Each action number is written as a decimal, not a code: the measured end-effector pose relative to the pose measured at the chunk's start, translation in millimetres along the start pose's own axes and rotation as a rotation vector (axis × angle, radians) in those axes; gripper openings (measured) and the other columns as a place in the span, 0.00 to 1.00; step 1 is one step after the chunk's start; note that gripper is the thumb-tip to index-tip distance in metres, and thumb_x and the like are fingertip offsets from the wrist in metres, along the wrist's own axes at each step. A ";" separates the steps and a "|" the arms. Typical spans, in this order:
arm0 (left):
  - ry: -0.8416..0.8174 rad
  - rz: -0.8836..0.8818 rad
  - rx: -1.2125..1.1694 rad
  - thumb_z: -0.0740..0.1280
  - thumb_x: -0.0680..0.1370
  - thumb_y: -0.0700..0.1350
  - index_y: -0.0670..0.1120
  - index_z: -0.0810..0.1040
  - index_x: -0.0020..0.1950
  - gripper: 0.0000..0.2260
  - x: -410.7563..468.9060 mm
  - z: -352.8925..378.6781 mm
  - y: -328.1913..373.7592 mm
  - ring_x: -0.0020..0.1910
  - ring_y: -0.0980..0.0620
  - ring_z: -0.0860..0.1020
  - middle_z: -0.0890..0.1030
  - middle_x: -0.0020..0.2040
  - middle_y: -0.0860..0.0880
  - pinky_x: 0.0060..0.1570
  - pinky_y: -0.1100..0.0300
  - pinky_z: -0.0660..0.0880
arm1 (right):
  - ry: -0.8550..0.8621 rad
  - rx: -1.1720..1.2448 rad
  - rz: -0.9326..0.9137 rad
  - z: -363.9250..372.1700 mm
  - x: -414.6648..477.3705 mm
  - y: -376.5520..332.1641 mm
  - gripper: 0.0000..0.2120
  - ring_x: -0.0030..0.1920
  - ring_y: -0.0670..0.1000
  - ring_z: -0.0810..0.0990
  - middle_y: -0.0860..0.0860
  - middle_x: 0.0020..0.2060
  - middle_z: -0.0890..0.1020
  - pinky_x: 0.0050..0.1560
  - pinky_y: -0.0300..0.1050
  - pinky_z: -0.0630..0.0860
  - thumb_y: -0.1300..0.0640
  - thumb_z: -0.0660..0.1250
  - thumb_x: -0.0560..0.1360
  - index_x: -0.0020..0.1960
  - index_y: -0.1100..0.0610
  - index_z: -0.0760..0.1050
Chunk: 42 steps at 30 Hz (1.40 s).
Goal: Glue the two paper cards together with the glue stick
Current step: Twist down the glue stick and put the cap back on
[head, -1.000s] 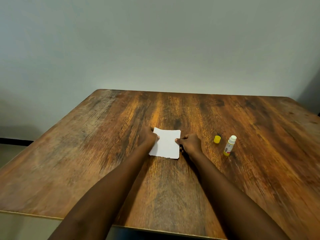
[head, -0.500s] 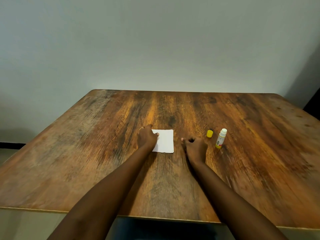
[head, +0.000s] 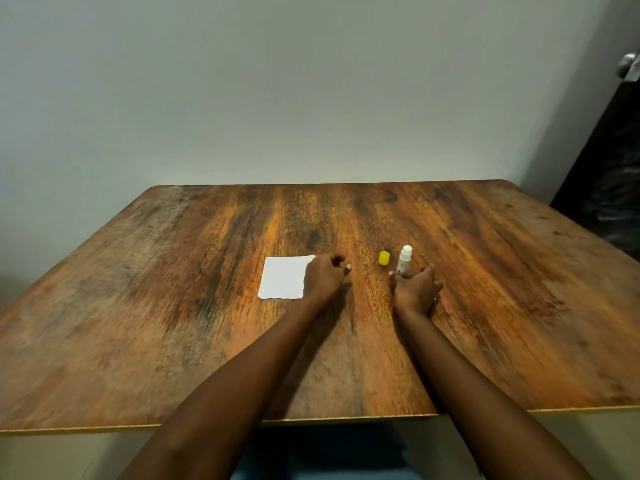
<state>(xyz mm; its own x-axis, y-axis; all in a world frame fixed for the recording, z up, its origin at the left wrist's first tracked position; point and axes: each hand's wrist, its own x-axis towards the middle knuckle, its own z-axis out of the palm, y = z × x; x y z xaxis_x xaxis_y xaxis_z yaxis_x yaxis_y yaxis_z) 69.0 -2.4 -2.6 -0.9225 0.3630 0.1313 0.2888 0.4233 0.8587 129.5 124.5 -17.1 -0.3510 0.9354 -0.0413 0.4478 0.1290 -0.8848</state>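
A right hand [head: 415,289], fingers spread and empty, is closing on the upright, uncapped glue stick [head: 404,260] right of centre, its yellow cap [head: 383,258] just left; the left hand [head: 323,277], loosely curled and empty, is resting beside the white paper cards [head: 284,277]; light and smooth, the stick looks best gripped around its barrel.

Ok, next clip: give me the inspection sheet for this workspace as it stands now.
Surface: wooden table, worn grain, bare apart from the job's things.
Job's things: white paper card lying flat; only one sheet can be told. Glue stick upright, uncapped; yellow cap beside it.
Clutter: nothing seen.
Hands: left hand at the card's right edge, fingers curled; right hand at the glue stick's base, grip not clear.
Cables: nothing seen.
Surroundings: plain wall; dark door with knob at right.
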 end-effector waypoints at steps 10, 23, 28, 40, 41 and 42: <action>-0.107 0.023 -0.147 0.64 0.78 0.44 0.40 0.77 0.63 0.15 7.8 2.0 12.1 0.59 0.49 0.78 0.80 0.61 0.44 0.55 0.61 0.73 | -0.118 0.031 -0.264 2.8 4.9 -5.8 0.11 0.45 0.52 0.79 0.56 0.48 0.83 0.45 0.47 0.73 0.58 0.69 0.73 0.54 0.60 0.79; -0.361 -0.085 -0.613 0.56 0.81 0.42 0.40 0.76 0.61 0.14 31.1 -39.2 -0.4 0.58 0.51 0.77 0.79 0.60 0.42 0.56 0.62 0.75 | -0.870 0.449 -0.210 14.7 -11.9 -51.0 0.10 0.34 0.50 0.79 0.52 0.35 0.82 0.33 0.38 0.79 0.64 0.72 0.70 0.51 0.64 0.80; -0.311 -0.139 -0.769 0.56 0.81 0.41 0.42 0.76 0.60 0.12 35.2 -50.9 -2.5 0.48 0.61 0.82 0.81 0.55 0.48 0.39 0.70 0.77 | -1.121 0.709 0.062 27.2 -16.4 -54.0 0.07 0.32 0.48 0.79 0.54 0.31 0.80 0.34 0.39 0.79 0.62 0.67 0.74 0.47 0.67 0.80; -0.276 -0.210 -0.588 0.60 0.79 0.39 0.36 0.78 0.58 0.12 42.2 -72.0 -6.2 0.47 0.58 0.80 0.81 0.55 0.43 0.44 0.68 0.68 | -1.281 0.346 -0.099 28.4 -9.1 -70.7 0.11 0.31 0.49 0.83 0.57 0.33 0.84 0.31 0.37 0.79 0.58 0.74 0.65 0.44 0.64 0.81; -0.254 -0.216 -0.582 0.60 0.79 0.39 0.36 0.78 0.58 0.12 42.9 -72.2 -6.0 0.50 0.54 0.79 0.81 0.57 0.41 0.47 0.66 0.70 | -1.246 0.312 -0.140 28.6 -9.8 -72.2 0.09 0.30 0.48 0.82 0.57 0.33 0.83 0.30 0.37 0.79 0.60 0.74 0.67 0.43 0.63 0.80; -0.229 -0.222 -0.570 0.61 0.79 0.38 0.36 0.78 0.58 0.12 43.6 -72.2 -5.4 0.53 0.51 0.78 0.80 0.58 0.40 0.48 0.65 0.71 | -1.200 0.263 -0.191 28.9 -11.3 -73.9 0.07 0.28 0.48 0.81 0.57 0.32 0.82 0.30 0.37 0.78 0.60 0.74 0.68 0.42 0.63 0.80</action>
<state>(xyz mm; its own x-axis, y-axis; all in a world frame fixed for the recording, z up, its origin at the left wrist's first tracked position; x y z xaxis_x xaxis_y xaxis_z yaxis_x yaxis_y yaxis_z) 8.7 -48.8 34.3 -0.8486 0.5116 -0.1345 -0.1416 0.0254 0.9896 76.5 94.8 35.4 -0.9842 -0.0009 -0.1771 0.1770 0.0303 -0.9837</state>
